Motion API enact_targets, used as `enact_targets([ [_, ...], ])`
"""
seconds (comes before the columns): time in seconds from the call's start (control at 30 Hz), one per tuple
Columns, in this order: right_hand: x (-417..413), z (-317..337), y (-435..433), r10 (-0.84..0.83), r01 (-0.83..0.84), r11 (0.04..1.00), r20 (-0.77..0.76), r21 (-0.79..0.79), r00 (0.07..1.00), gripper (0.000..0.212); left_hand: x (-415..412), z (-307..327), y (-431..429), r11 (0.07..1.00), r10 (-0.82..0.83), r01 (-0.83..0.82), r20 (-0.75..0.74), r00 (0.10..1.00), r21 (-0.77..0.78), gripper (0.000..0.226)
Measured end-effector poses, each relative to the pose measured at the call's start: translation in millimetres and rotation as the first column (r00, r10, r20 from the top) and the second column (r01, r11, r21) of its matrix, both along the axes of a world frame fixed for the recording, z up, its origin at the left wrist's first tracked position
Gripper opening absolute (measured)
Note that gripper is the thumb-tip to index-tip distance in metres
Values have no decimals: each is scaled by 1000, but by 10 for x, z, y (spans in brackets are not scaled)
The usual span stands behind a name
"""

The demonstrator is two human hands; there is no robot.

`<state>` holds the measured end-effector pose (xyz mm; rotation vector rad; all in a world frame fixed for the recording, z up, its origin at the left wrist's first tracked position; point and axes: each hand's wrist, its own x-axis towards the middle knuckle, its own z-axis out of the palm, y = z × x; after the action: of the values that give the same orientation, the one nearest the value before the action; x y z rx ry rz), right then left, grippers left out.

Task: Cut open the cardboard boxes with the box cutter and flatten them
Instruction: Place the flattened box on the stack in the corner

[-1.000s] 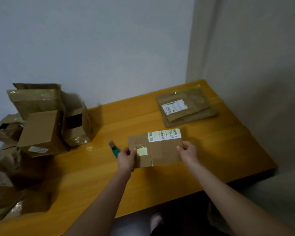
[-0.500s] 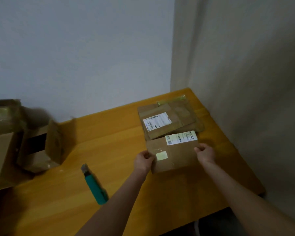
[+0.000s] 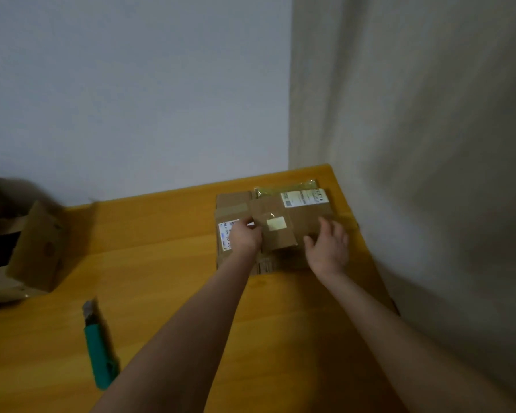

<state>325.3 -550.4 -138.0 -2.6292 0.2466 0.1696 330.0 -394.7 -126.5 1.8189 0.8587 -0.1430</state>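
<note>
Left hand (image 3: 245, 237) pinches flattened box (image 3: 306, 223); right hand (image 3: 328, 250) loose-fingered at its edge. Risk: laid askew, stack (image 3: 233, 204) may slide.

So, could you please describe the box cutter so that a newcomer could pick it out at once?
Start from the yellow wooden table in the room's corner. On its near left part, apart from the flattened box that the left hand holds, lies the box cutter. It alone is green and slim, with a grey metal tip.
</note>
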Motion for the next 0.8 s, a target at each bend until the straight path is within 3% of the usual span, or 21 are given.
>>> enact_targets([
  [0.2, 53, -129, 87, 188, -201, 976, -136, -89, 973, 67, 65, -57, -91, 995, -92, 94, -63, 994, 30, 58],
  [0.5, -67, -23, 233, 292, -318, 916, -138, -245, 946, 62, -718, 69, 304, 913, -206, 243, -144, 968, 327, 54],
  [0.8, -235, 117, 509, 395, -414, 819, -133, -397, 909, 82, -1469, 108, 909, 839, -234, 299, -195, 953, 455, 56],
])
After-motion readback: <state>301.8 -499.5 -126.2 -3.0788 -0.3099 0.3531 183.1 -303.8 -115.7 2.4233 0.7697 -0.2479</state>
